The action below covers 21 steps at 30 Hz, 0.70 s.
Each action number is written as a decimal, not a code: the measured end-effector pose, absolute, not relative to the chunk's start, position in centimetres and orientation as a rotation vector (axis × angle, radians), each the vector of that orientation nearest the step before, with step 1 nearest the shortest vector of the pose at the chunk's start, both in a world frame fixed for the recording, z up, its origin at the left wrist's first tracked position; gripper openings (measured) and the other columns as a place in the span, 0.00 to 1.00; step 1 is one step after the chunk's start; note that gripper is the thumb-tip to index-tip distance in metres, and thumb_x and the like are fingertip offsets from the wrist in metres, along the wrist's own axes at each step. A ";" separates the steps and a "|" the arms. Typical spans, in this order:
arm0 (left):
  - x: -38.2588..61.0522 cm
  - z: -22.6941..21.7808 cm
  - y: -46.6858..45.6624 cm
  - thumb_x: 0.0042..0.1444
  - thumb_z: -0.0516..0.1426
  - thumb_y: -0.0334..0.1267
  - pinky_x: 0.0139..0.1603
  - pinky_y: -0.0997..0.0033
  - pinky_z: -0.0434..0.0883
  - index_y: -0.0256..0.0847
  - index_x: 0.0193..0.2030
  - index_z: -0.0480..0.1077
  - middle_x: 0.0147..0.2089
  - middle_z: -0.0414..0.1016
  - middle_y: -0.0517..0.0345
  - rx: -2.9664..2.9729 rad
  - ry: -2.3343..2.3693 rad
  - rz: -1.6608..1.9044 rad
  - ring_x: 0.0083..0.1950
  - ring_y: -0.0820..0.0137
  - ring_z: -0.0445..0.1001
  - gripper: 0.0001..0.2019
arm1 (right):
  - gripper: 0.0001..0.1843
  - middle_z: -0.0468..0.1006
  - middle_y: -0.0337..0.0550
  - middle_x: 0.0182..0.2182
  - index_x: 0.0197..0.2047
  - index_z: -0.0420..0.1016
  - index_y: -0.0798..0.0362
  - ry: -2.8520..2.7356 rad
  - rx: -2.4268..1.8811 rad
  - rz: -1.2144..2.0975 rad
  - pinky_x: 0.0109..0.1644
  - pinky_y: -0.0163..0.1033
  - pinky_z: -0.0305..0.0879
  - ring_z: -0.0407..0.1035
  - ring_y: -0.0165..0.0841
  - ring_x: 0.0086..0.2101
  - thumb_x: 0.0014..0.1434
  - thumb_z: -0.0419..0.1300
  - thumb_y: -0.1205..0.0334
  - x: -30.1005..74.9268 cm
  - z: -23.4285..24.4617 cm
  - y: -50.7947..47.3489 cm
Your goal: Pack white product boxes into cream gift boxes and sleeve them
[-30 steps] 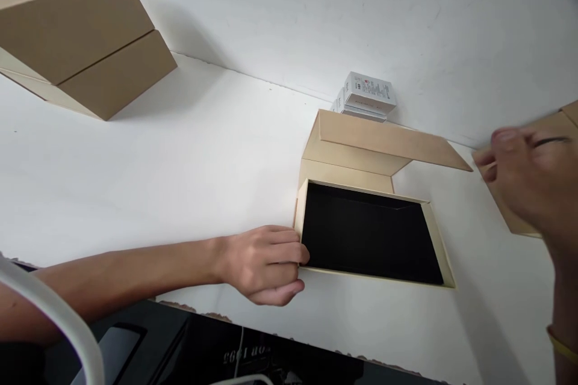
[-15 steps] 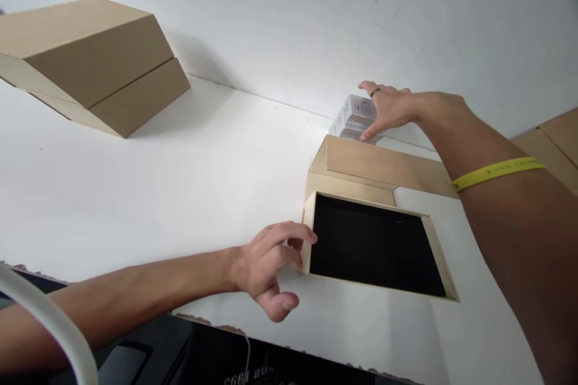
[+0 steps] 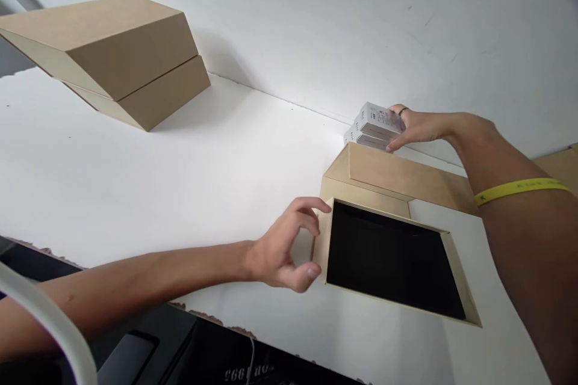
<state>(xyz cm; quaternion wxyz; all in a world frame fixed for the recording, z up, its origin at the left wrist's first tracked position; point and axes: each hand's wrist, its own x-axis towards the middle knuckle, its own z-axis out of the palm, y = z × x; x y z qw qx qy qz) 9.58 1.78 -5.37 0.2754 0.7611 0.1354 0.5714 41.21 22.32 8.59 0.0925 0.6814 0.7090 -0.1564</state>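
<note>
An open tan cardboard box (image 3: 321, 246) with a black inside stands on the white table, its flap lid (image 3: 406, 174) raised on the far side. My left hand (image 3: 289, 246) is at the box's left wall, thumb and fingers curved and apart, fingertips at the rim. Behind the lid, against the wall, is a small stack of light grey printed cartons (image 3: 379, 123). Around the right end of the upper carton is my right hand (image 3: 415, 126), thumb on the near side and the other fingers partly hidden behind. A yellow band circles the right forearm.
At the far left, a large tan cardboard box (image 3: 135, 66) rests tilted on the white table (image 3: 180, 180). The white wall (image 3: 293, 24) runs along the back. Below the ragged near edge lie a dark surface and a pale curved tube (image 3: 49, 319). More cardboard shows far right (image 3: 560, 165).
The view has shifted, so things sit further right. My right hand has closed in on the upper grey carton's end. My left thumb has come up towards the box wall.
</note>
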 end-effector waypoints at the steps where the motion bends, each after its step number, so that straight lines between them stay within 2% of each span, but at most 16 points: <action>1: 9.1 -4.9 2.2 0.69 0.54 0.50 0.42 0.57 0.76 0.43 0.49 0.60 0.48 0.68 0.46 2.045 0.409 1.520 0.47 0.59 0.73 0.13 | 0.54 0.73 0.57 0.60 0.71 0.54 0.47 2.087 1.993 -0.531 0.51 0.48 0.70 0.71 0.45 0.51 0.47 0.74 0.47 40.7 8.6 22.3; 4: 8.0 -3.4 4.8 0.68 0.55 0.43 0.48 0.55 0.76 0.44 0.49 0.59 0.55 0.66 0.46 1.982 0.728 1.419 0.47 0.63 0.73 0.09 | 0.56 0.70 0.54 0.61 0.72 0.49 0.42 2.072 1.940 -0.622 0.55 0.51 0.70 0.69 0.48 0.55 0.47 0.73 0.46 39.4 8.5 22.8; 6: 7.5 -2.7 7.5 0.67 0.56 0.42 0.52 0.53 0.76 0.44 0.49 0.57 0.60 0.64 0.45 1.876 1.031 1.238 0.49 0.64 0.73 0.11 | 0.57 0.71 0.50 0.60 0.71 0.49 0.37 2.081 1.920 -0.635 0.56 0.53 0.71 0.70 0.50 0.55 0.44 0.74 0.45 38.8 8.4 23.4; 8: 7.4 -2.7 10.7 0.64 0.57 0.44 0.54 0.49 0.76 0.44 0.51 0.56 0.60 0.65 0.43 1.803 1.209 1.019 0.53 0.59 0.74 0.15 | 0.58 0.72 0.47 0.59 0.71 0.49 0.33 2.084 1.909 -0.629 0.55 0.56 0.73 0.71 0.52 0.55 0.42 0.75 0.44 38.4 8.2 23.8; 11: 8.2 -3.4 15.4 0.58 0.61 0.43 0.58 0.44 0.74 0.44 0.52 0.56 0.60 0.66 0.41 1.810 1.228 0.877 0.62 0.52 0.71 0.21 | 0.58 0.73 0.47 0.58 0.71 0.48 0.33 2.101 1.890 -0.619 0.55 0.60 0.74 0.71 0.54 0.55 0.42 0.73 0.43 38.4 8.0 23.8; 15: 10.8 -4.5 19.8 0.52 0.65 0.44 0.68 0.44 0.67 0.43 0.58 0.54 0.70 0.60 0.36 1.844 1.198 0.824 0.71 0.49 0.63 0.32 | 0.56 0.73 0.49 0.58 0.70 0.49 0.37 2.131 1.916 -0.587 0.56 0.60 0.73 0.72 0.54 0.55 0.42 0.72 0.46 39.3 8.0 23.0; 21: 15.9 -4.9 24.0 0.39 0.71 0.44 0.76 0.35 0.50 0.39 0.70 0.48 0.75 0.57 0.29 1.886 1.125 0.714 0.76 0.40 0.56 0.54 | 0.51 0.74 0.47 0.56 0.67 0.53 0.38 2.097 1.956 -0.567 0.56 0.56 0.73 0.72 0.51 0.55 0.43 0.71 0.46 40.5 7.7 22.8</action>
